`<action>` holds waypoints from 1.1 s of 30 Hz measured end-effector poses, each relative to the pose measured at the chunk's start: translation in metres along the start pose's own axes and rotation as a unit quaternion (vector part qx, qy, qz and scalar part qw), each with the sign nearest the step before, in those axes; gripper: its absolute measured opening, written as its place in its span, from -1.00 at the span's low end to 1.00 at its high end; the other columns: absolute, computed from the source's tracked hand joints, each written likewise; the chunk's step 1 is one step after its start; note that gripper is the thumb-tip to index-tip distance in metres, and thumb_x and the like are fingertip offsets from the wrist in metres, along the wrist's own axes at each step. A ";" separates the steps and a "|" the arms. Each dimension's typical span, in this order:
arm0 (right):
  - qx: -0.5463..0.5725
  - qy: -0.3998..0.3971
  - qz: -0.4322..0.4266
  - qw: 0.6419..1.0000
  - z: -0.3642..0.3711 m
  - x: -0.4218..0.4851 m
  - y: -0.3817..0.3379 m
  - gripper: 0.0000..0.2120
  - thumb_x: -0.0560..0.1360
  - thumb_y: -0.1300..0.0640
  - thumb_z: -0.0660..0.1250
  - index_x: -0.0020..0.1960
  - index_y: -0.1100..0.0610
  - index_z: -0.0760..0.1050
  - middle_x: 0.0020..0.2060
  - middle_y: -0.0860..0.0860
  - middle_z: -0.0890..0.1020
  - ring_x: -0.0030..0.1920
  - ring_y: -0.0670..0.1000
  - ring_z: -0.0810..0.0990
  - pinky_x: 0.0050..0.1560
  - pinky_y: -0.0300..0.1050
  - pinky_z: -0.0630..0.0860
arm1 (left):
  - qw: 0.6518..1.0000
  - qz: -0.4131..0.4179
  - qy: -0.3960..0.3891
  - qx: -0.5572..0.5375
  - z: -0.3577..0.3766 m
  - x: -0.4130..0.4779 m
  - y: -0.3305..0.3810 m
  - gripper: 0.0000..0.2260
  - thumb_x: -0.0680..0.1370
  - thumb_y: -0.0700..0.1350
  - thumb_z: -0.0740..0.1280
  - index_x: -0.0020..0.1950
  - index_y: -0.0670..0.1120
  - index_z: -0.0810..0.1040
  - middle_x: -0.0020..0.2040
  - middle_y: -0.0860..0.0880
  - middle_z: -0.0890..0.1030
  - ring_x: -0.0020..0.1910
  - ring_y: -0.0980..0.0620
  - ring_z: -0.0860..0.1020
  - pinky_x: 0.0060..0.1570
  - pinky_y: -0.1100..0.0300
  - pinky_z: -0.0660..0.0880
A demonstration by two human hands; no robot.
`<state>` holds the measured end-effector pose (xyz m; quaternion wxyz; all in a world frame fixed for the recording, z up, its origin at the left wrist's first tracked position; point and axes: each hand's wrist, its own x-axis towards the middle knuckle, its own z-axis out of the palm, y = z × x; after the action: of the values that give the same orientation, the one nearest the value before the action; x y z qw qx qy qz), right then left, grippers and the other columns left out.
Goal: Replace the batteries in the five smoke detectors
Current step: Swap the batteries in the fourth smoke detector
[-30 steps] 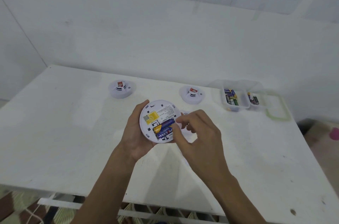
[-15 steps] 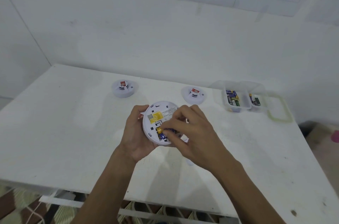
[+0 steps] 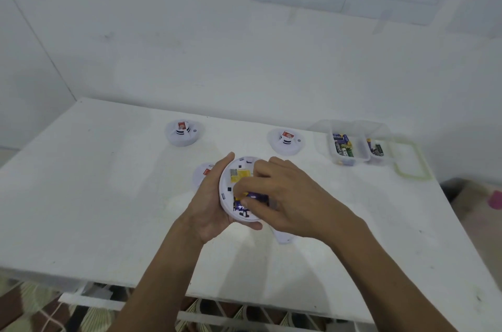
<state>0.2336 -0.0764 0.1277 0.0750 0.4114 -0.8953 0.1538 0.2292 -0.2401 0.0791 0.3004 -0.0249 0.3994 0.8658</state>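
Tabletop (image 3: 81, 195): third detector (image 3: 204, 172) newly visible

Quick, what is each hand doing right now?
Left hand: grips the smoke detector.
Right hand: pinches the blue battery inside it.

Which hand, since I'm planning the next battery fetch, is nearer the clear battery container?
Right. The right hand pinches the batteries in the held detector, on the side facing the container. The left hand grips the opposite edge, farther away.
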 end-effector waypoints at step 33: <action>0.228 0.138 0.133 0.955 0.002 -0.008 -0.018 -0.80 0.47 0.19 0.25 0.08 0.05 0.45 -0.10 -0.13 0.51 -0.10 -0.18 0.51 -0.25 -0.39 0.43 | 0.995 0.078 0.054 -0.032 -0.006 -0.005 -0.001 -0.56 0.55 0.13 0.07 -0.02 0.01 0.72 0.01 -0.13 0.69 -0.08 -0.13 0.68 -0.18 -0.11 0.62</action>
<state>0.2526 -0.0826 0.1278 0.0805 0.2694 -0.8640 0.4177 0.2324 -0.2461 0.0758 0.2093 -0.0497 0.3873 0.8965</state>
